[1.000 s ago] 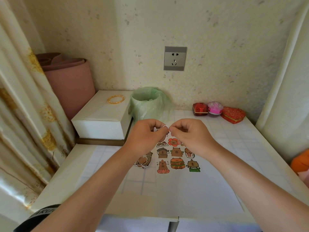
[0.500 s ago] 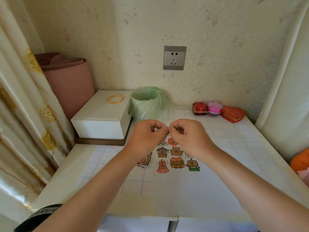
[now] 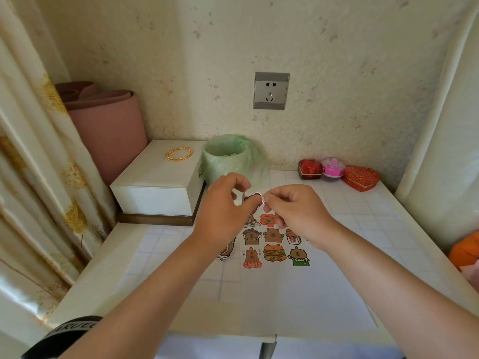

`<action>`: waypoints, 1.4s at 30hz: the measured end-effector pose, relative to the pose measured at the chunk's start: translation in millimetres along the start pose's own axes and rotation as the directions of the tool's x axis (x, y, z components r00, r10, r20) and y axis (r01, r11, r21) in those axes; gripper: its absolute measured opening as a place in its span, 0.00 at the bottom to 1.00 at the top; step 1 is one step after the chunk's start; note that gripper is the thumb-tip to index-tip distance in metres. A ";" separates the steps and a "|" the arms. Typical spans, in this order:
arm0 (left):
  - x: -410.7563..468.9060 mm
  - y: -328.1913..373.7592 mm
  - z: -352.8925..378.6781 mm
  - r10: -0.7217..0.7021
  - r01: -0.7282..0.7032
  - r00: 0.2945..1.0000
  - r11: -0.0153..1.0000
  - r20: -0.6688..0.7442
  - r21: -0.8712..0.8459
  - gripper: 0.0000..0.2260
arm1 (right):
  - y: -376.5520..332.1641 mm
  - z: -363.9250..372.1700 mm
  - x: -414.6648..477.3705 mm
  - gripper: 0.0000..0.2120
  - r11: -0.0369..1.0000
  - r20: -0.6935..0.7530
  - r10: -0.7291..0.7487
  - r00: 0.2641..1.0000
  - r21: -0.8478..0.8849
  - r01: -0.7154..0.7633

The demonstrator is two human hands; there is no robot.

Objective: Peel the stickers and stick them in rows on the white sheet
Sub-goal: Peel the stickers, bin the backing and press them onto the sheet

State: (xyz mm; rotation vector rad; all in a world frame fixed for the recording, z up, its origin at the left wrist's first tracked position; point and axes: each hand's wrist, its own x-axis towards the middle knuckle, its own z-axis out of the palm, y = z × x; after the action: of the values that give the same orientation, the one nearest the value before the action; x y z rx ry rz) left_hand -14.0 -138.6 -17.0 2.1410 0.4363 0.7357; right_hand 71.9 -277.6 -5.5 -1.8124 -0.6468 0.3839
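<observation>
A small brown cartoon sticker point(image 3: 253, 198) is being held in the air above the far end of the white sheet point(image 3: 311, 294), between two hands. The left hand point(image 3: 223, 206) is pinching it with curled fingers and thumb. The right hand point(image 3: 295, 211), fingers also curled, is pinching its pale edge from the other side. Below them, stuck stickers point(image 3: 274, 252) of cartoon animals are sitting in three rows on the sheet, which is lying on a checked table point(image 3: 375, 229). A loose sticker point(image 3: 226, 252) is peeking out beside the left wrist. Further back, a green-bagged bin point(image 3: 228, 159), a white box point(image 3: 155, 182) carrying a gold bracelet point(image 3: 178, 153), and small gift boxes point(image 3: 360, 177) are standing by the wall, below a socket point(image 3: 271, 90).
</observation>
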 end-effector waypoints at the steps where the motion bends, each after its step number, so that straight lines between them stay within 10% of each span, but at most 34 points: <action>1: -0.4 -0.2 -0.1 0.069 -0.067 0.997 0.996 -0.040 0.063 0.09 | 0.7 0.9 -0.1 0.09 1.000 -0.014 -0.001 1.000 -0.005 0.001; 16: 1.2 5.0 -2.4 -0.130 0.138 0.981 0.990 0.143 -0.043 0.07 | 3.4 6.6 -2.5 0.09 0.935 -0.098 -0.203 0.974 -0.314 0.163; 42: 4.9 1.2 -18.1 -0.269 0.348 0.923 0.890 0.276 -0.294 0.08 | -6.6 26.6 1.3 0.07 0.975 -0.176 -0.170 0.970 -0.172 0.140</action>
State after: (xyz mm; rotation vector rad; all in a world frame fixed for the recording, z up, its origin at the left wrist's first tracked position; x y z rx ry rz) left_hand -21.7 -126.0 -5.3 1.7488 0.4770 0.3447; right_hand 56.6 -254.9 -8.0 -1.9056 -0.6956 0.0533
